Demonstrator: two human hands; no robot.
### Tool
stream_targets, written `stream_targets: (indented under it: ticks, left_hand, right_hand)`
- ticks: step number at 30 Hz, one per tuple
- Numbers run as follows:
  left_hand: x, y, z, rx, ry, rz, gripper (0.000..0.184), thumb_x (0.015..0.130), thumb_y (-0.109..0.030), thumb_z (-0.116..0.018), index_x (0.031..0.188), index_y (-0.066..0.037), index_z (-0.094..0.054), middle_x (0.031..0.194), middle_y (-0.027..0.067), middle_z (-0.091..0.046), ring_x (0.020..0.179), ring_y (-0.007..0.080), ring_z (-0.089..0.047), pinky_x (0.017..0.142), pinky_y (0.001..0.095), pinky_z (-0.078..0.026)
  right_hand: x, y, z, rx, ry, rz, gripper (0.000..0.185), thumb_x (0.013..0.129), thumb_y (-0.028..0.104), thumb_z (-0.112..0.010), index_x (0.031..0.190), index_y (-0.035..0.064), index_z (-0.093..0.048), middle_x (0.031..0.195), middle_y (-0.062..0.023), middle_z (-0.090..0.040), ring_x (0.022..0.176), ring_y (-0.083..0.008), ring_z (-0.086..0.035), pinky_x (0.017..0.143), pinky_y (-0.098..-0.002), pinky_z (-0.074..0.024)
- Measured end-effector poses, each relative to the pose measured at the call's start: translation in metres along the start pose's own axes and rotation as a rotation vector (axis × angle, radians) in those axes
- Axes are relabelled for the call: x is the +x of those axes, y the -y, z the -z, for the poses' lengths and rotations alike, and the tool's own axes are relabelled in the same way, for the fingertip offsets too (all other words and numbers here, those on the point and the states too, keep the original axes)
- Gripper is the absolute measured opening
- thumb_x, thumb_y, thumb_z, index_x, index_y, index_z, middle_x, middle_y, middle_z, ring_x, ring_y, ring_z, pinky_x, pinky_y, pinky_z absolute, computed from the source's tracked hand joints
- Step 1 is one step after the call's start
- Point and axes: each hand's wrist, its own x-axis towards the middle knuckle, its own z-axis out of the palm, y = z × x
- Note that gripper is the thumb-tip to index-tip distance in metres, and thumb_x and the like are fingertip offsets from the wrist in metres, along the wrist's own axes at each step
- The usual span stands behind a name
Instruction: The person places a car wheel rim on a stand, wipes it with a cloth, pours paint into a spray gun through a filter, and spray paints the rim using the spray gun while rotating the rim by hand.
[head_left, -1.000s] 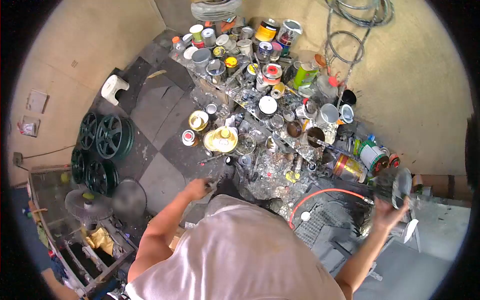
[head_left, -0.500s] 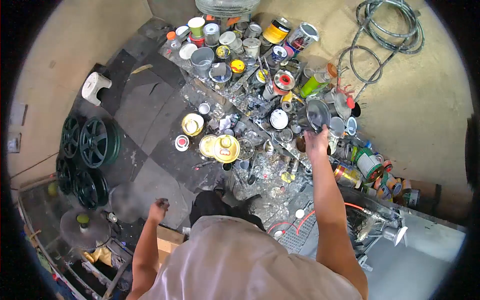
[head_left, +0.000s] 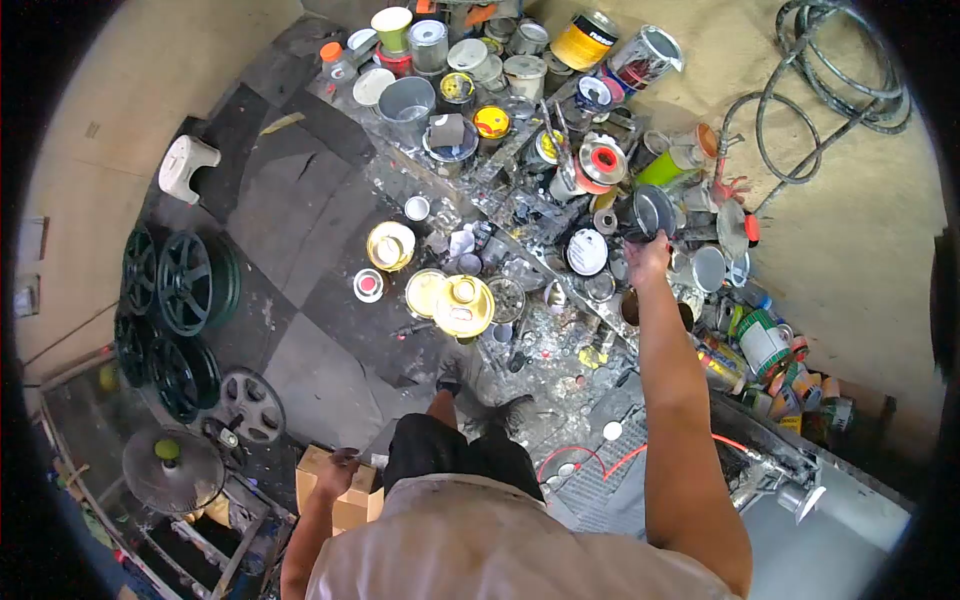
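Observation:
My right hand (head_left: 650, 258) reaches out to the far right, its fingers closed on the near side of a dark grey cup (head_left: 654, 212). The cup sits among paint cans, its mouth tilted partly toward me. Left of it is a can with a paint-smeared white lid (head_left: 587, 252); beyond stands a bright green container (head_left: 668, 165). My left hand (head_left: 342, 472) is low at the left, above a cardboard box (head_left: 312, 468). Its fingers look curled and dark at the tips; anything in them is too small to make out.
Several paint cans and tubs crowd the back, including a yellow can (head_left: 585, 42). Gold lids (head_left: 464, 306) lie mid-floor. Dark green wheel rims (head_left: 186, 283) and a white stool (head_left: 187, 168) stand left. A coiled hose (head_left: 765, 130) is at right; a red hose (head_left: 630, 458) lies nearer.
My right hand has moved farther out with the dark grey cup, which looks smaller and lower. My left hand has drawn back over the cardboard box. The view has shifted slightly.

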Motion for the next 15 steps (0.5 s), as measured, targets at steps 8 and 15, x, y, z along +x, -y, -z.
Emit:
stream_targets:
  ticks: [8, 15]
  left_hand:
    - [0.025, -0.075, 0.025, -0.057, 0.0, 0.046, 0.035, 0.097, -0.03, -0.063, 0.125, -0.008, -0.064, 0.106, 0.0209, -0.073, 0.097, 0.0336, -0.071, 0.085, 0.0415, -0.054]
    - [0.054, -0.102, 0.051, 0.066, -0.029, 0.013, 0.04, 0.095, -0.03, -0.066, 0.128, -0.008, -0.063, 0.107, 0.021, -0.073, 0.098, 0.0312, -0.071, 0.085, 0.0397, -0.054]
  right_hand:
    - [0.01, -0.02, -0.002, -0.019, -0.07, -0.089, 0.059, 0.106, 0.055, -0.038, 0.133, 0.0027, -0.048, 0.105, -0.0166, -0.063, 0.089, -0.0299, -0.06, 0.079, -0.0422, -0.0519]
    - [0.011, -0.016, 0.008, 0.023, -0.07, -0.161, 0.044, 0.106, 0.041, -0.052, 0.125, 0.0014, -0.051, 0.101, -0.0178, -0.064, 0.08, -0.0306, -0.064, 0.074, -0.0417, -0.0561]
